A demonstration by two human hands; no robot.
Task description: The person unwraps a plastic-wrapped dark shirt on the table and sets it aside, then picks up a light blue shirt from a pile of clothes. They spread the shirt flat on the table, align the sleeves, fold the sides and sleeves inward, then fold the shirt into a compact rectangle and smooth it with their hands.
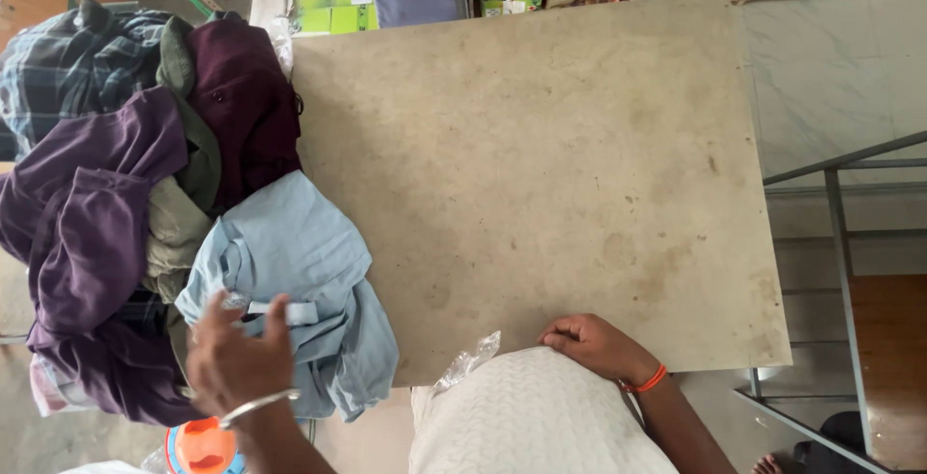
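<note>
a light blue garment (294, 262) at the near left edge of a beige desk (541, 175) is gripped by the left hand (232, 353), beside a heap of purple, maroon and plaid clothes (126, 175). the right hand (594, 344) is rested, fingers curled and holding nothing, on a white folded cloth (531, 416) at the near edge.
</note>
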